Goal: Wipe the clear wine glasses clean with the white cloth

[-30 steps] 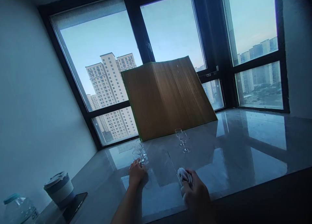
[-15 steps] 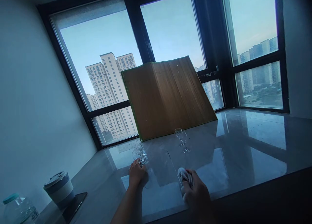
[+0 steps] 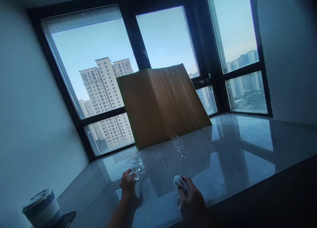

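Several small clear stemmed glasses stand upright in a close group at the left of the glossy grey surface. Just beside the nearest glass is my left hand; its fingers are spread and the glass's foot shows to their right. Whether the fingertips still touch that glass is hard to see. My right hand is closed round a crumpled white cloth, held low over the front part of the surface. Farther back, two more stemmed glasses stand close together, apart from both hands.
A brown board with a green edge leans against the windows behind the glasses. At the lower left are a lidded cup and a dark flat phone-like object. The surface's front edge runs along the lower right.
My left hand has loosened from the nearest glass, its fingers now spread beside it. The right hand keeps the cloth. The view has shifted, and the bottle at lower left has left it.
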Demonstrator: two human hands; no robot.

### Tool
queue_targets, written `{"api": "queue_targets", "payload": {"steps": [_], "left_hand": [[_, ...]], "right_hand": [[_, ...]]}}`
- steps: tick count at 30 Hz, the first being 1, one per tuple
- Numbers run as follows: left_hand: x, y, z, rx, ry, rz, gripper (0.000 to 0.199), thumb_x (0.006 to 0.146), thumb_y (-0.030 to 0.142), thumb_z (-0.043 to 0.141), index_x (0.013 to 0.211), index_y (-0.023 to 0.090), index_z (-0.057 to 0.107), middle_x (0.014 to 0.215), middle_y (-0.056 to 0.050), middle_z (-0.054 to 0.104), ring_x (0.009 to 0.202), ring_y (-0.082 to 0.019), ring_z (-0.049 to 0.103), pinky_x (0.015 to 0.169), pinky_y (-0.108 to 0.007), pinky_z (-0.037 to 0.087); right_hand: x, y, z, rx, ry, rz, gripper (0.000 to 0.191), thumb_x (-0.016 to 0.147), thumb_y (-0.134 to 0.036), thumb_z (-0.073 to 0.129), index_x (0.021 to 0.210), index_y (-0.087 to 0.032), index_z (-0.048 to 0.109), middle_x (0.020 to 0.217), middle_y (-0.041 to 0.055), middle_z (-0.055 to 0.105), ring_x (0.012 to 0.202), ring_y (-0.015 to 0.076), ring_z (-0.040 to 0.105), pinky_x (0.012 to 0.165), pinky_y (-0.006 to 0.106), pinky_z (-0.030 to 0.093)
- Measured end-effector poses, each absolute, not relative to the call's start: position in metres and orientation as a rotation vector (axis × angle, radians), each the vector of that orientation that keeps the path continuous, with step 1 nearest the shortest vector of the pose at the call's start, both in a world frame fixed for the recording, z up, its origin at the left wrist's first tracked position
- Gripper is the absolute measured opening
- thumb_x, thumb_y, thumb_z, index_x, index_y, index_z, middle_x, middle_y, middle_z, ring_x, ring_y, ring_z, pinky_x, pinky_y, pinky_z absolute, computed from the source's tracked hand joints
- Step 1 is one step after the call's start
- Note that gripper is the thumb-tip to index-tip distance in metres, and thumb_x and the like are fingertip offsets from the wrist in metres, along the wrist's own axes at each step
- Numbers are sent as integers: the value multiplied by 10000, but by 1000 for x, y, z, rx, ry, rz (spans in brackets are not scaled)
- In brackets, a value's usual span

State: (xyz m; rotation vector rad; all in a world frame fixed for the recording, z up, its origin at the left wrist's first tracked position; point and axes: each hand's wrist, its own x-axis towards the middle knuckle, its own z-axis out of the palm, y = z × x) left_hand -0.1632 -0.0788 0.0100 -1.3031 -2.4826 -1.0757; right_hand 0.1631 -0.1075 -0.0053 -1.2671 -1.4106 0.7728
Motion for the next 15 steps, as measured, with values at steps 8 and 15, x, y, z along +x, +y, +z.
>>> {"api": "queue_targets", "payload": {"steps": [8,15], "left_hand": [[-165,-117,4,-1139,-2035,-1778,392,758,554,424,851,218,603,859,-87,693,883,-308,671,768,-425,540],[-54,-52,9,-2027,-2021,-1686,420,754,589,581,898,214,705,951,-87,757,909,-295,707,799,-390,575]], "right_hand": [[157,-106,-5,-1245,-1404,687,320,824,-165,504,1072,-234,694,1031,61,767,933,212,727,777,238,485],[153,-108,-5,-1204,-1302,619,292,785,-156,533,1009,-247,697,923,38,759,846,201,730,722,222,497]]}}
